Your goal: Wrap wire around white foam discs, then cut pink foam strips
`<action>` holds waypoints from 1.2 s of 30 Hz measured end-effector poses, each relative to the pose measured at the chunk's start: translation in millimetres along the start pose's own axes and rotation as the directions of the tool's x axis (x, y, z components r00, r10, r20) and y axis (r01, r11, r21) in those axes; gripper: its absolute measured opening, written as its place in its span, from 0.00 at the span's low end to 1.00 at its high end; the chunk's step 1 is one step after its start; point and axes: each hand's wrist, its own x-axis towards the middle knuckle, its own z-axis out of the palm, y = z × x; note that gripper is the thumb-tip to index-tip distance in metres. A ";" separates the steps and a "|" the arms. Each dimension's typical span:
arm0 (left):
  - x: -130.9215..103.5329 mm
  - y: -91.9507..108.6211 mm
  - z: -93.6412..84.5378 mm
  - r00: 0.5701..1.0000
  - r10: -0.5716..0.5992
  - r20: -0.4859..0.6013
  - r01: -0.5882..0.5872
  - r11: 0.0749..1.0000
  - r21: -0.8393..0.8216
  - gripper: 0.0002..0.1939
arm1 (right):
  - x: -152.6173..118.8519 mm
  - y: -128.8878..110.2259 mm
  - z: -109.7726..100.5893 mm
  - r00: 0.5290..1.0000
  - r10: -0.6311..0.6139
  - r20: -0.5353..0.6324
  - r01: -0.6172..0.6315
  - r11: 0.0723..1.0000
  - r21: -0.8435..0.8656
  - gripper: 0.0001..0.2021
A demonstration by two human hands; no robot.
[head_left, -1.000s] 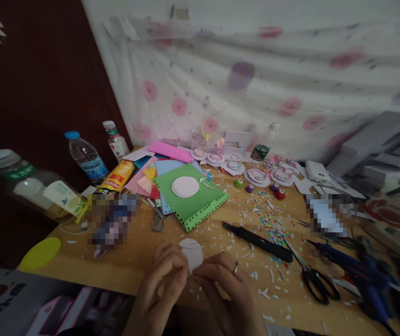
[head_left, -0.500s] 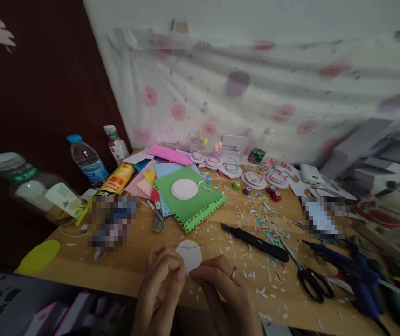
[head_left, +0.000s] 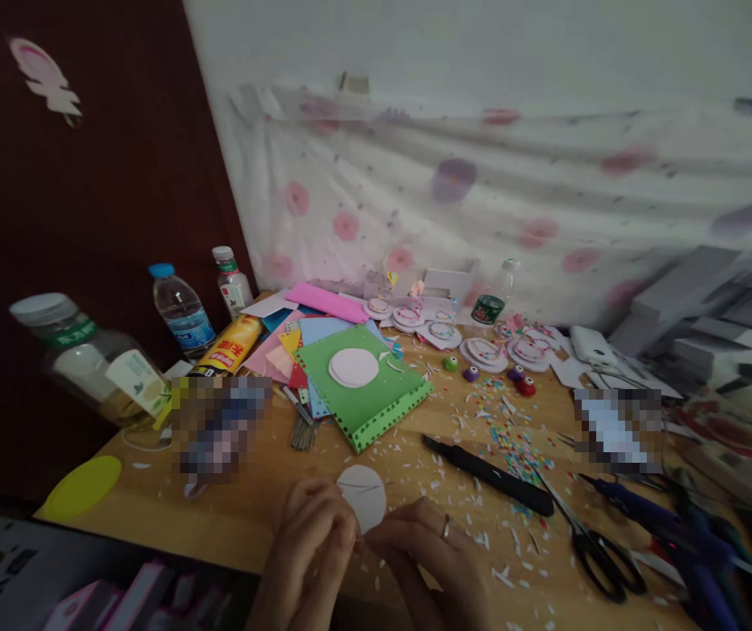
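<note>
My left hand [head_left: 314, 539] and my right hand [head_left: 434, 550] are close together at the front of the table, fingertips pinched and almost meeting. Whatever lies between the fingers is too small to make out. A ring is on a finger of the right hand. Just beyond the fingertips lies a white paper disc [head_left: 364, 506], partly covered by the left hand. A thin dark strand [head_left: 361, 487], like wire or thread, crosses the disc; whether the fingers hold its end cannot be seen.
Behind lies a green sheet [head_left: 356, 407] with white discs [head_left: 353, 367]. To the right are a black pen-like tool [head_left: 491, 473], black scissors [head_left: 603, 556], a blue glue gun [head_left: 684, 548] and scattered paper scraps. Bottles [head_left: 182, 311] and a yellow lid [head_left: 83, 486] stand left.
The view has tilted a little, so the whole scene sits lower and further right. My hands keep the same pinched pose, and the strand over the disc slants differently.
</note>
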 end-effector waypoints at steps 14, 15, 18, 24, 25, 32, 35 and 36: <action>6.6 -17.9 -4.3 0.936 -0.168 0.311 0.249 0.938 -0.243 0.26 | -2.6 -7.5 -5.7 0.922 0.319 0.218 -0.331 0.944 0.017 0.08; 7.4 -20.4 -4.2 0.926 -0.175 0.333 0.274 0.922 -0.275 0.26 | -0.8 -8.2 -5.7 0.923 0.324 0.208 -0.335 0.942 0.018 0.08; 7.7 -25.5 -2.0 0.908 -0.211 0.363 0.347 0.862 -0.368 0.25 | 4.0 -8.5 -3.6 0.927 0.348 0.142 -0.358 0.932 0.056 0.11; 6.3 -28.3 4.2 0.895 -0.290 0.339 0.424 0.789 -0.445 0.23 | 8.7 -7.8 -2.8 0.935 0.337 0.114 -0.350 0.929 0.125 0.16; 6.5 -28.3 5.3 0.898 -0.294 0.327 0.422 0.784 -0.455 0.23 | 8.8 -7.6 -3.1 0.934 0.339 0.114 -0.352 0.927 0.127 0.17; 9.6 -20.6 9.6 0.890 -0.346 0.298 0.453 0.750 -0.482 0.24 | 7.6 -5.7 -2.7 0.929 0.352 0.117 -0.367 0.918 0.151 0.18; 11.2 -20.0 8.5 0.888 -0.346 0.302 0.455 0.751 -0.479 0.24 | 6.2 -4.2 -1.5 0.924 0.364 0.112 -0.379 0.911 0.160 0.18; 11.8 -21.5 8.2 0.888 -0.339 0.311 0.454 0.751 -0.480 0.25 | 5.0 -3.1 -1.5 0.921 0.374 0.111 -0.388 0.907 0.162 0.17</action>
